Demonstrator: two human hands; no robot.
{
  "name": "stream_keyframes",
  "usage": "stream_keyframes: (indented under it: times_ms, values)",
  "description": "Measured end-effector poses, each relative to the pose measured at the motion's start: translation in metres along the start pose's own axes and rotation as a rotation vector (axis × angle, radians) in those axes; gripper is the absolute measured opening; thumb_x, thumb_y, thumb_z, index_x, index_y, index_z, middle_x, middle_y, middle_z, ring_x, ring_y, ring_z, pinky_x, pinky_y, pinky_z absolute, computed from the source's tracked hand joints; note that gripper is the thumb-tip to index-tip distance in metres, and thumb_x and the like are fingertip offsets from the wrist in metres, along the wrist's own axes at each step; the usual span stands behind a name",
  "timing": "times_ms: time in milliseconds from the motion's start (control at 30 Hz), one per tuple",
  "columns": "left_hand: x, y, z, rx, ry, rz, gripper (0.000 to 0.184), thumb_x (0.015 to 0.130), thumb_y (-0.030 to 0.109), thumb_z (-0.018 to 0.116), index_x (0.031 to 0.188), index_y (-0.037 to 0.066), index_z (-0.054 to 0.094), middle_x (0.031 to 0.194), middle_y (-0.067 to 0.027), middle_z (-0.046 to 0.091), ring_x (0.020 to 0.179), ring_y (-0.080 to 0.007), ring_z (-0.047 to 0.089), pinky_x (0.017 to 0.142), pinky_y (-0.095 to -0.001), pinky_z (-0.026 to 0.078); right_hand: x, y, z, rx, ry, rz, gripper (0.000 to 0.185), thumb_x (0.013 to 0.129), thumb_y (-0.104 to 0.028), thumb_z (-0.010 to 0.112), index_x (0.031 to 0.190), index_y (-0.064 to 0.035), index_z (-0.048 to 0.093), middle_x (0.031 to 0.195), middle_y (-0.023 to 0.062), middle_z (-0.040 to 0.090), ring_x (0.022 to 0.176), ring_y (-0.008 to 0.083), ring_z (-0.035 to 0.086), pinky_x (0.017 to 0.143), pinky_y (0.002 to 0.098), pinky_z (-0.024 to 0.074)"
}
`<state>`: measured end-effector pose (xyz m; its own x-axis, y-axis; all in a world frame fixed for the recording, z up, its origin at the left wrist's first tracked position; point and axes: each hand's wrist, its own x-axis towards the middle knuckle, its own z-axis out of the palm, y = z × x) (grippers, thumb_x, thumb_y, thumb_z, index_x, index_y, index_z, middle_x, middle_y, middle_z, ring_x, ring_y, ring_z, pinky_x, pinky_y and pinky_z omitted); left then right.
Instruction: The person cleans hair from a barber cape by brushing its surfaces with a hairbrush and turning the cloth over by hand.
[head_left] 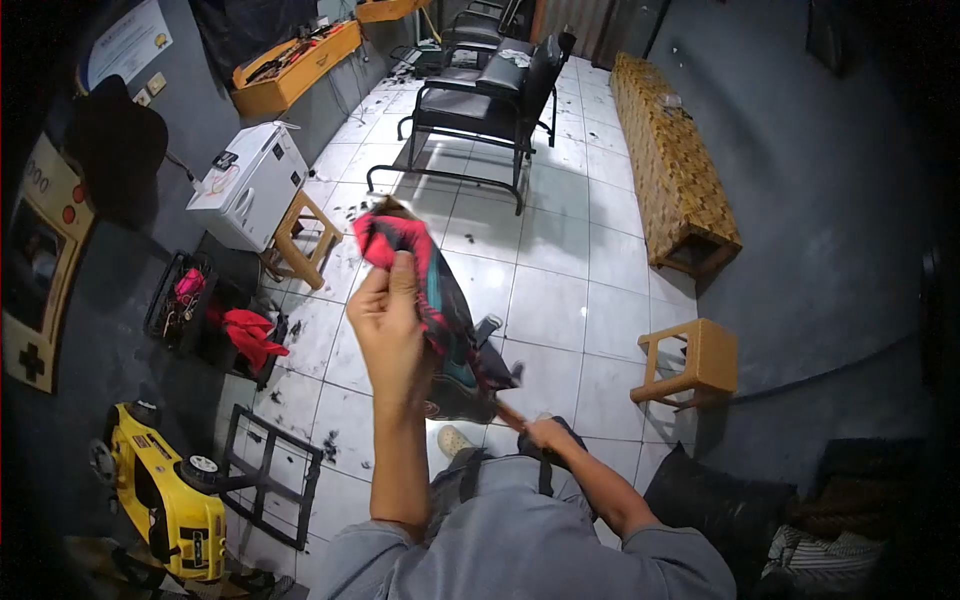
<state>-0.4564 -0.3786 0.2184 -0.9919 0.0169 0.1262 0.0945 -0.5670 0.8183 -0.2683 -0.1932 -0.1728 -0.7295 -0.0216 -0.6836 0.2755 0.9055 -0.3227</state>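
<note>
My left hand (388, 310) is raised in front of me, thumb and fingers closed on the upper end of a long red, black and teal cloth-like piece (437, 285). A brown edge shows at its top, and it slants down toward my waist. Low on the right, my right hand (548, 434) is wrapped around a brown stick-like part (510, 415) by the lower end of that piece. Whether the two are joined, I cannot tell. A dark strap with a buckle (488, 326) sticks out beside the piece. Motion blurs some of it.
Dark hair tufts lie on the white tiled floor (545, 300). Black barber chairs (480, 110) stand ahead. A woven bench (670, 150) and wooden stool (690, 360) line the right wall. On the left are a white cabinet (255, 185), a black frame (270, 475) and a yellow toy car (170, 490).
</note>
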Motion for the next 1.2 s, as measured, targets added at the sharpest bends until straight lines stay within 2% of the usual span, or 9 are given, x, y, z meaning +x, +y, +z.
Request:
stream_keyframes:
  times_ms: [100, 233, 367, 667, 833, 967, 1033, 1067, 1200]
  values:
    - [-0.006, 0.006, 0.006, -0.077, -0.039, -0.001, 0.015, 0.089, 0.013, 0.052, 0.086, 0.0, 0.06, 0.064, 0.004, 0.051, 0.053, -0.0012, 0.041, 0.047, -0.0173, 0.032, 0.022, 0.039, 0.005, 0.452, -0.005, 0.388, 0.054, 0.088, -0.047, 0.032, 0.085, -0.0008, 0.06, 0.079, 0.0216, 0.062, 0.063, 0.0316, 0.062, 0.06, 0.0417, 0.0496]
    - [-0.024, -0.002, 0.013, 0.07, -0.149, -0.075, 0.013, 0.088, 0.011, 0.053, 0.082, 0.001, 0.058, 0.06, 0.0062, 0.046, 0.051, 0.0003, 0.036, 0.043, -0.0172, 0.028, -0.009, -0.006, -0.095, 1.051, 0.461, 0.063, 0.051, 0.089, -0.053, 0.034, 0.073, -0.0073, 0.05, 0.052, 0.0025, 0.045, 0.037, 0.0142, 0.041, 0.035, 0.0275, 0.0342]
    - [-0.043, -0.029, 0.035, 0.175, -0.192, -0.113, 0.012, 0.087, 0.009, 0.054, 0.078, 0.003, 0.056, 0.063, 0.0061, 0.046, 0.052, 0.0005, 0.037, 0.043, -0.0164, 0.028, -0.127, -0.078, -0.227, 1.69, 0.222, -0.518, 0.04, 0.091, -0.049, 0.035, 0.078, -0.0122, 0.038, 0.053, -0.0053, 0.028, 0.041, 0.0034, 0.029, 0.037, 0.0185, 0.0225]
    - [-0.067, -0.074, 0.112, -0.054, -0.047, 0.071, 0.026, 0.087, 0.0, 0.046, 0.112, -0.004, 0.05, 0.094, -0.0073, 0.06, 0.076, -0.0067, 0.055, 0.065, -0.0185, 0.044, -0.096, 0.001, -0.136, 0.684, 0.624, -0.61, 0.03, 0.093, -0.029, 0.036, 0.099, -0.0032, 0.051, 0.069, 0.0152, 0.054, 0.061, 0.0314, 0.055, 0.055, 0.0373, 0.0448]
    - [-0.081, -0.081, 0.128, -0.136, -0.098, 0.164, 0.018, 0.086, -0.002, 0.044, 0.103, -0.001, 0.052, 0.089, -0.0045, 0.058, 0.074, -0.0073, 0.056, 0.065, -0.0205, 0.047, -0.039, 0.181, -0.029, 0.081, 0.035, -0.039, 0.044, 0.091, -0.031, 0.03, 0.092, 0.0018, 0.06, 0.093, 0.0253, 0.059, 0.086, 0.0379, 0.057, 0.072, 0.0444, 0.0461]
    - [-0.1, -0.095, 0.146, -0.083, -0.033, 0.13, 0.013, 0.087, -0.001, 0.043, 0.097, 0.002, 0.051, 0.085, -0.0022, 0.056, 0.063, -0.0029, 0.051, 0.05, -0.0143, 0.04, -0.017, 0.239, -0.035, 0.265, 0.255, 0.064, 0.057, 0.092, -0.042, 0.027, 0.078, 0.0023, 0.06, 0.076, 0.0239, 0.061, 0.063, 0.0375, 0.06, 0.059, 0.0443, 0.0473]
    - [-0.106, -0.104, 0.147, -0.065, -0.066, 0.075, 0.012, 0.087, -0.001, 0.043, 0.096, 0.003, 0.051, 0.084, -0.0015, 0.056, 0.059, -0.0015, 0.047, 0.046, -0.0132, 0.036, -0.039, 0.214, -0.091, 0.717, 0.572, -0.055, 0.052, 0.092, -0.046, 0.029, 0.072, -0.0042, 0.051, 0.054, 0.008, 0.051, 0.04, 0.0214, 0.049, 0.039, 0.0342, 0.0404]
    - [-0.11, -0.11, 0.146, -0.076, -0.116, 0.04, 0.015, 0.087, 0.001, 0.044, 0.099, 0.002, 0.053, 0.091, -0.0061, 0.06, 0.077, -0.0104, 0.059, 0.068, -0.0219, 0.049, -0.082, 0.178, -0.144, 1.073, 0.46, -0.084, 0.047, 0.092, -0.047, 0.03, 0.071, -0.0079, 0.046, 0.052, 0.0022, 0.041, 0.038, 0.014, 0.041, 0.037, 0.0277, 0.0339]
    - [-0.129, -0.129, 0.173, 0.025, -0.121, 0.026, 0.016, 0.086, -0.001, 0.047, 0.1, 0.002, 0.054, 0.086, -0.0028, 0.058, 0.068, -0.0053, 0.055, 0.055, -0.0161, 0.045, -0.186, 0.097, -0.25, 1.583, 0.327, -0.473, 0.042, 0.093, -0.046, 0.032, 0.073, -0.01, 0.04, 0.052, -0.0039, 0.032, 0.041, 0.006, 0.032, 0.037, 0.0208, 0.026]
